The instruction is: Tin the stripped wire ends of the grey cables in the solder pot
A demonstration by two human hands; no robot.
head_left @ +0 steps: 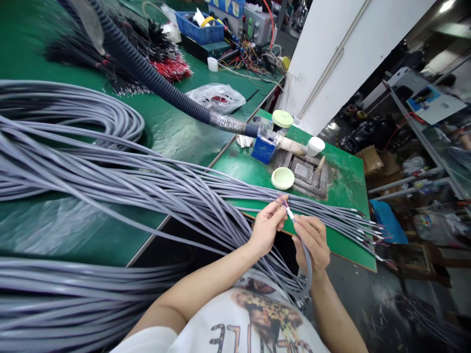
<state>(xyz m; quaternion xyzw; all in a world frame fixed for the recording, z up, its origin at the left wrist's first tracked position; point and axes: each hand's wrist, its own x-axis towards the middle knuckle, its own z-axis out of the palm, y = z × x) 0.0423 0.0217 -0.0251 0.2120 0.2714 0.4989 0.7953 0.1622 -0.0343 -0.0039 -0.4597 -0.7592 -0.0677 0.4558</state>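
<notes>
My right hand (312,241) is closed round a grey cable (307,274) just below its stripped end. A white sleeve (290,214) sits on that end, and thin coloured wires (283,198) come out of it, pointing up and left. My left hand (270,223) pinches at these wires with thumb and forefinger. The cable bends down from my right hand towards my lap. Behind both hands lies a bundle of grey cables (331,210), their ends with white sleeves and bare wires at the right edge of the green board.
Coils of grey cable (121,122) cover the left of the green table (172,142). A corrugated hose (162,86) reaches over to a solder pot (303,170) on the board. Beside it stand a pale round dish (282,178), a white cup (315,145) and a blue box (263,150).
</notes>
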